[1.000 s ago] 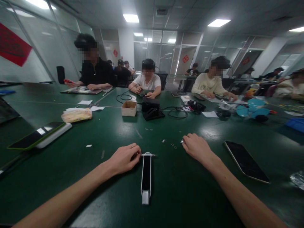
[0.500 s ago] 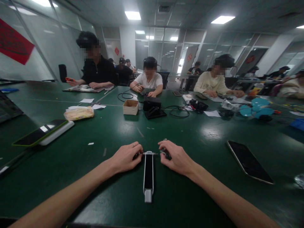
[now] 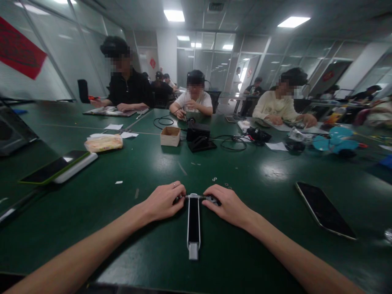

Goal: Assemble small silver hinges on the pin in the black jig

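Observation:
A long narrow black bar with a white rim (image 3: 193, 222) lies on the green table (image 3: 251, 249), pointing away from me. A thin metal rod crosses its far end. My left hand (image 3: 163, 201) is curled at the rod's left end, fingers pinched on it, a ring on one finger. My right hand (image 3: 228, 204) is closed at the rod's right end over a small dark part (image 3: 212, 199). A few tiny metal rings (image 3: 214, 179) lie just beyond my hands.
A dark phone (image 3: 324, 210) lies to the right, and a phone in a green case on a white slab (image 3: 58, 167) to the left. Farther off are a cardboard box (image 3: 170, 136), a black device with cables (image 3: 199, 138), a bagged item (image 3: 103, 143). Several people sit across the table.
My right hand moved left from the small rings to the rod's right end and closed on a small dark part. My left hand stayed at the rod's left end.

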Action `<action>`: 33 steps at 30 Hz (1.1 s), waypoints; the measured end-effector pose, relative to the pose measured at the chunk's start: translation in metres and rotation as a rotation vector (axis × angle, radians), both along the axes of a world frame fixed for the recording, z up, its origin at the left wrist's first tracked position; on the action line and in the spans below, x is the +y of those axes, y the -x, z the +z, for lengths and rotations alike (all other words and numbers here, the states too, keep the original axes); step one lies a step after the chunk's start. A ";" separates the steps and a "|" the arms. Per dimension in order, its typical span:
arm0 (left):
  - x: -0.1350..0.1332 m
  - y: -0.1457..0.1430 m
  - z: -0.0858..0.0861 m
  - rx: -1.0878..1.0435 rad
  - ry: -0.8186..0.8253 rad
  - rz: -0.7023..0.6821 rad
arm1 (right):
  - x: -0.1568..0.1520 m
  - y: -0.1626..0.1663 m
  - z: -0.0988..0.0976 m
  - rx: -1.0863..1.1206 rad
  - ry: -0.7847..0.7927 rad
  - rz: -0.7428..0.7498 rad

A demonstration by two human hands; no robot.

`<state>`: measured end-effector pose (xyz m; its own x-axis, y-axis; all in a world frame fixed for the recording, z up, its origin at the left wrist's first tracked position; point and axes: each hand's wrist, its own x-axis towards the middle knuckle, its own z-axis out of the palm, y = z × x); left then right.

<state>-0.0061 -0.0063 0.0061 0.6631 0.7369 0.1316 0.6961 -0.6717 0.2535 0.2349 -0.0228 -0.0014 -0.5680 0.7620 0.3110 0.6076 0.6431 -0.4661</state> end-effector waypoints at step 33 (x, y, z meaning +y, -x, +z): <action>-0.001 -0.003 -0.001 -0.045 0.030 0.002 | 0.008 -0.013 0.010 -0.255 -0.208 0.006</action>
<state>-0.0028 -0.0075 0.0047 0.6557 0.7421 0.1392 0.6845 -0.6621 0.3050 0.2480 -0.0143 0.0089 -0.6522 0.6933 0.3066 0.6836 0.7127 -0.1572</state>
